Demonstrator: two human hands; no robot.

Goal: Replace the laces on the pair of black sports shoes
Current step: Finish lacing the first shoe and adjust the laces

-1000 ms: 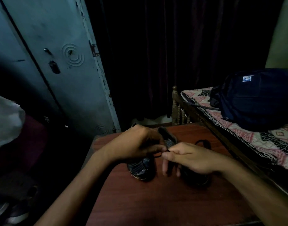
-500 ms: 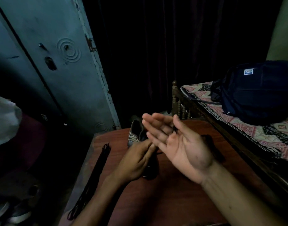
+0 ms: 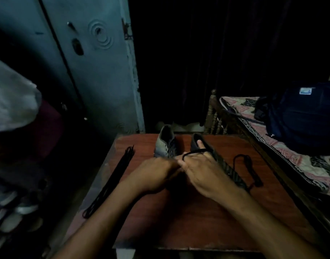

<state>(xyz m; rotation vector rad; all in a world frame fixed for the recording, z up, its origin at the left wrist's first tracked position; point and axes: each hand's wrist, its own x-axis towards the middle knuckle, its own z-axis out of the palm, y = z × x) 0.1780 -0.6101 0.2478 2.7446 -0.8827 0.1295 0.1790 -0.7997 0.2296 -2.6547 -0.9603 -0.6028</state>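
Two dark sports shoes stand side by side on a reddish-brown table (image 3: 179,221). The left shoe (image 3: 165,143) points toward me, its front hidden behind my hands. The right shoe (image 3: 212,156) lies under my right hand (image 3: 203,171), which grips it with a finger inside the opening. A black lace loop (image 3: 196,151) runs across that hand. My left hand (image 3: 156,174) meets the right and pinches the lace; its fingertips are hidden. A long black lace (image 3: 111,182) lies stretched along the table's left edge. Another black lace (image 3: 248,169) lies coiled to the right of the shoes.
A grey-blue metal cupboard door (image 3: 96,71) stands behind the table on the left. A bed with a patterned cover (image 3: 310,165) and a dark blue backpack (image 3: 302,116) is close on the right. Shoes (image 3: 10,212) lie on the floor at the lower left.
My right hand, raised with an open palm half a second ago, has come down onto the right shoe. Both hands now meet at the lace again. The camera view has shifted.
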